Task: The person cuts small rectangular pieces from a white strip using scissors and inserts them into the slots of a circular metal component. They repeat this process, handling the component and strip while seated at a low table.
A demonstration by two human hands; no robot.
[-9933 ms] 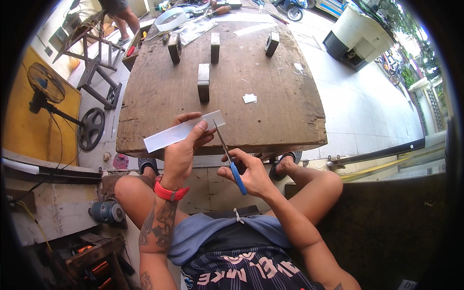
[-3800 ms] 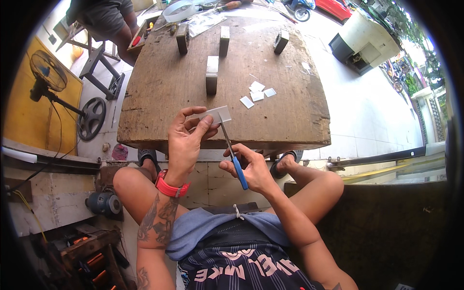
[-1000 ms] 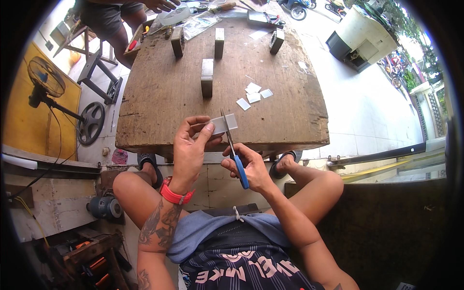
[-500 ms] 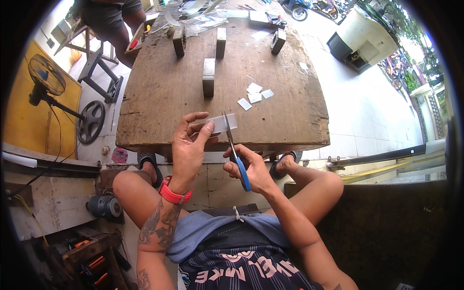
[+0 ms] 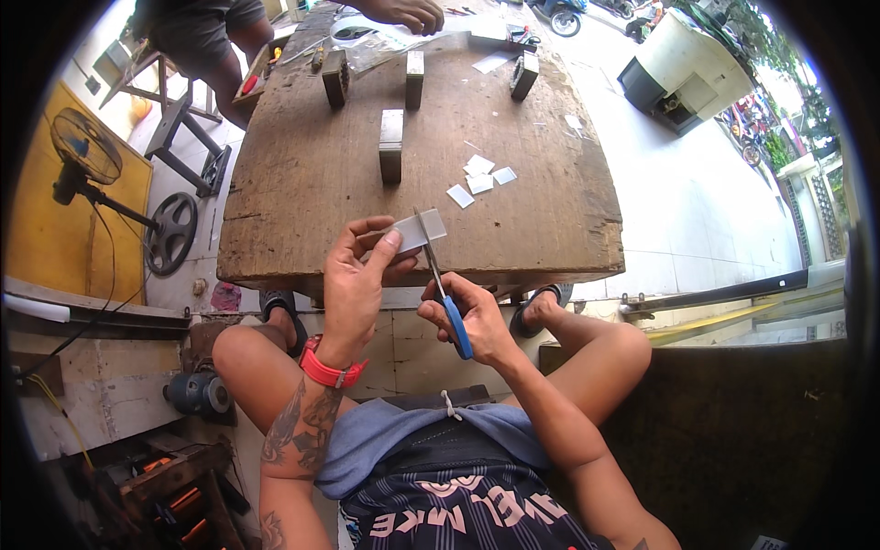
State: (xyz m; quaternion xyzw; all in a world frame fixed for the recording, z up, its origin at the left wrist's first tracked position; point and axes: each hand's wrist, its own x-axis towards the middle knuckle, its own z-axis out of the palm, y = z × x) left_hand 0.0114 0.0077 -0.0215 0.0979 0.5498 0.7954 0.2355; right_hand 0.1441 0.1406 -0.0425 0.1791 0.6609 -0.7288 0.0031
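**Two hands at the table edge: strip held, scissors set across it**

Two hands work just above the near edge of the wooden table (image 5: 302,174). The left hand (image 5: 353,280) is curled closed, pinching a short pale strip (image 5: 417,231) between thumb and fingertips. The strip's long axis runs left to right, tilted slightly upward on its free right end, which juts out past the fingers. The right hand (image 5: 472,316) is closed around the blue handles of the scissors (image 5: 438,280); the blades point up and away from the body, crossing the strip close to the left fingertips. How far the blades are parted cannot be made out. The left hand is the nearer to the strip; the right reaches it only through the blades.

Beyond the hands, several small cut pieces (image 5: 478,174) lie loose on the table, well apart from the strip. A wooden block (image 5: 391,145) stands further back, with more blocks behind it. Another person's hand (image 5: 403,13) rests at the far end. Nothing lies between the blades and the strip.
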